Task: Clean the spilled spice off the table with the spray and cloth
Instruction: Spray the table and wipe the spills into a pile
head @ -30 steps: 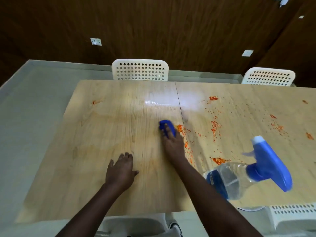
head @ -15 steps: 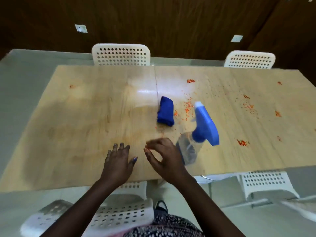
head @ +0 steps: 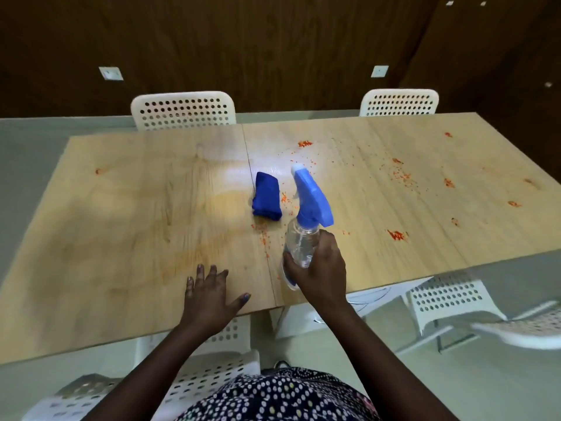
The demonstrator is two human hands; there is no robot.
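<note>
A clear spray bottle (head: 302, 241) with a blue trigger head stands near the table's front edge, and my right hand (head: 321, 265) is wrapped around its body. Just beyond it a folded blue cloth (head: 267, 200) lies alone on the wooden table (head: 136, 214), touched by neither hand. Orange-red spilled spice (head: 397, 235) is scattered over the table's right half, with specks beside the cloth and one small spot at the far left. My left hand (head: 209, 294) rests flat on the table near the front edge, fingers spread, holding nothing.
Two white perforated chairs (head: 183, 110) stand at the table's far side in front of a dark wood wall. More white chairs (head: 449, 302) sit on my side, below the front edge and to the right. Grey floor surrounds the table.
My right hand let go of the blue cloth, drew back toward me and closed around the spray bottle. The cloth stayed on the table. My left hand kept its place.
</note>
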